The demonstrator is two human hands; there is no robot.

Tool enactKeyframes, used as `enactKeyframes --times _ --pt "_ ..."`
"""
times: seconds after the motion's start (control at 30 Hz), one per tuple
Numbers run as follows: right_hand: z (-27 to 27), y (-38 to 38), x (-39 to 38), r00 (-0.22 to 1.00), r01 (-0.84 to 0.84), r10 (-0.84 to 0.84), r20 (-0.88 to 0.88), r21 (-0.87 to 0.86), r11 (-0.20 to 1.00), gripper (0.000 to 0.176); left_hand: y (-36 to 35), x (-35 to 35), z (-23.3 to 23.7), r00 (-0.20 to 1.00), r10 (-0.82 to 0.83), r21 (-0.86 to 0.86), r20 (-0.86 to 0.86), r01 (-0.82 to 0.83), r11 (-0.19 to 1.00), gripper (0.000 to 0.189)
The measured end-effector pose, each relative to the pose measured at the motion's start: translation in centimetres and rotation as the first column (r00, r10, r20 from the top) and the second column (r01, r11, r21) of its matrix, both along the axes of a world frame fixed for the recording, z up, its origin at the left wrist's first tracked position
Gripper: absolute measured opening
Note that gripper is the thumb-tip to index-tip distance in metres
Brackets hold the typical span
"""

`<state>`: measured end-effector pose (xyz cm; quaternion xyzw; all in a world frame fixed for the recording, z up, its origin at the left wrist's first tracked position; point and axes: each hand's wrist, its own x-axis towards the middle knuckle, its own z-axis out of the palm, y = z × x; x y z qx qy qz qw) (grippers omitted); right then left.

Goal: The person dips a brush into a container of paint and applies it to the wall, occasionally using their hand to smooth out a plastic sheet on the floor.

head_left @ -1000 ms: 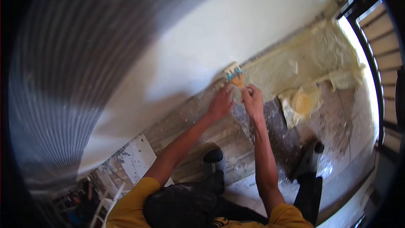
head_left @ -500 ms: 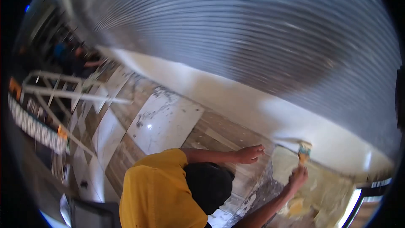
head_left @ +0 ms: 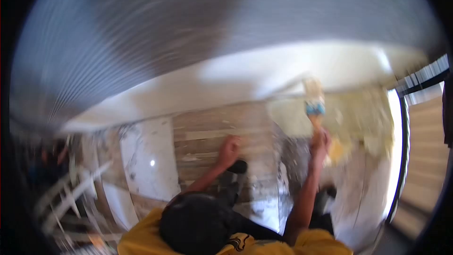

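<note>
A wide paintbrush (head_left: pixel 315 108) with pale bristles, a blue-green band and a wooden handle is gripped by its handle in my right hand (head_left: pixel 320 142). Its bristles point up at the bottom of the smooth white wall strip (head_left: pixel 226 82); blur hides whether they touch it. My left hand (head_left: pixel 230 148) is held out over the wood-look floor (head_left: pixel 207 130), fingers curled in a loose fist with nothing visible in them. Below the brush, yellowish patches (head_left: pixel 358 113) cover the floor by the wall.
Ribbed grey panelling (head_left: pixel 141 33) rises above the white strip. A white marble-look tile (head_left: pixel 148 156) lies to the left, beyond it a pale ladder-like frame (head_left: pixel 71 196) and a blurred person (head_left: pixel 52 160). On the right stands a dark-edged opening (head_left: pixel 403 146). A yellow lump (head_left: pixel 336 151) sits near my right hand.
The view has swung round to the right and is blurred. The brush stays in my right hand at the wall's base. My left hand is drawn in, its fingers more curled.
</note>
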<state>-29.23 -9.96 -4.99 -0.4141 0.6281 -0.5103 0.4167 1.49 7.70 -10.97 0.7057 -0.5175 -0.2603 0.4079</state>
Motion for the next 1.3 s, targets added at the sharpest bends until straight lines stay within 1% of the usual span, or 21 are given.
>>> enactKeyframes --times 0.03,0.1,0.23,0.27,0.3,0.33,0.37,0.4,0.47,0.5,0.53,0.57,0.67,0.7,0.77,0.9,0.97,1.1,1.2,1.27,1.3 --pt "4.2 0.0 -0.4 0.948 -0.168 0.142 0.284 0.070 0.983 0.018 -0.2 -0.5 0.1 0.996 0.016 0.062 -0.092 -0.010 0.998 0.021" --pt "6.1 0.8 -0.2 0.951 -0.134 0.135 0.279 -0.024 0.991 0.017 -1.9 -0.4 4.5 0.996 -0.064 0.076 -0.059 0.068 0.995 0.022" --pt "5.7 0.7 -0.1 0.960 -0.090 0.112 0.258 -0.094 0.992 0.021 -2.3 2.6 5.5 1.000 0.014 0.117 -0.019 -0.012 0.993 0.024" --pt "5.6 0.5 0.2 0.986 -0.092 0.117 0.118 -0.194 0.977 0.021 -2.0 3.6 5.8 0.998 0.058 0.127 -0.002 -0.057 0.990 0.024" --pt "5.4 -0.1 0.8 0.994 -0.108 0.104 -0.029 -0.285 0.953 0.023 -1.6 4.8 6.0 0.999 0.043 0.138 0.009 -0.044 0.989 0.024" --pt "5.3 -1.4 1.5 0.997 -0.071 0.042 -0.071 -0.477 0.876 0.026 -0.9 5.7 6.3 0.997 0.075 0.125 0.024 -0.078 0.989 0.026" --pt "5.7 -2.4 1.4 0.981 -0.147 0.055 -0.188 -0.522 0.841 0.027 -0.1 6.5 6.4 0.994 0.103 0.116 0.037 -0.107 0.987 0.027" --pt "7.1 -3.4 1.2 0.949 -0.226 0.057 -0.309 -0.545 0.807 0.029 1.3 7.9 6.0 0.996 0.074 0.139 0.046 -0.080 0.987 0.027" --pt "8.1 -5.5 2.3 0.953 -0.253 0.089 -0.291 -0.595 0.763 0.032 3.7 10.3 4.2 0.982 0.190 0.302 -0.009 -0.178 0.936 0.027" --pt "7.5 -6.1 2.8 0.946 -0.288 0.147 -0.290 -0.541 0.790 0.032 4.2 10.3 4.1 0.987 0.162 0.316 -0.004 -0.152 0.936 0.027" --pt "6.9 -6.7 3.2 0.936 -0.328 0.209 -0.282 -0.490 0.808 0.033 4.7 10.3 4.2 0.977 0.214 0.342 -0.020 -0.194 0.919 0.027" --pt "5.3 -7.2 3.7 0.941 -0.312 0.197 -0.274 -0.485 0.817 0.033 4.8 10.4 4.1 0.962 0.271 0.365 -0.033 -0.241 0.899 0.026" --pt "-0.7 -7.7 4.7 0.944 -0.299 0.188 -0.272 -0.462 0.835 0.037 3.5 8.8 5.1 0.957 0.286 0.425 -0.037 -0.244 0.872 0.025" --pt "-1.7 -7.5 4.5 0.948 -0.287 0.180 -0.263 -0.459 0.841 0.037 3.1 8.5 4.9 0.961 0.277 0.429 -0.027 -0.239 0.871 0.025" --pt "-3.5 -7.1 4.0 0.934 -0.307 0.197 -0.299 -0.382 0.872 0.033 1.8 7.8 4.3 0.977 0.198 0.399 -0.083 -0.149 0.905 0.025" --pt "-8.2 -6.6 2.8 0.925 -0.314 0.217 -0.313 -0.303 0.900 0.026 -0.5 5.1 5.2 0.984 0.160 0.409 -0.078 -0.115 0.905 0.025" --pt "-10.0 -6.3 2.2 0.889 -0.344 0.256 -0.380 -0.185 0.921 0.020 -0.6 4.9 4.8 0.992 0.099 0.440 -0.073 -0.057 0.896 0.025" --pt "-12.1 -5.8 0.8 0.828 -0.373 0.292 -0.478 -0.083 0.924 0.022 -0.2 4.2 4.3 0.992 0.067 0.438 -0.110 -0.012 0.899 0.023" --pt "-12.3 -4.1 -0.2 0.848 -0.352 0.288 -0.444 -0.067 0.934 0.024 0.3 4.8 4.1 0.993 0.069 0.467 -0.094 -0.017 0.884 0.023" --pt "-11.7 -2.3 -1.4 0.932 -0.216 0.183 -0.312 -0.073 0.974 0.025 0.3 5.2 3.8 0.989 0.093 0.442 -0.111 -0.035 0.896 0.023" --pt "-11.5 -1.5 -1.8 0.932 -0.214 0.182 -0.312 -0.070 0.974 0.025 0.1 4.9 4.0 0.990 0.091 0.445 -0.112 -0.032 0.895 0.023"
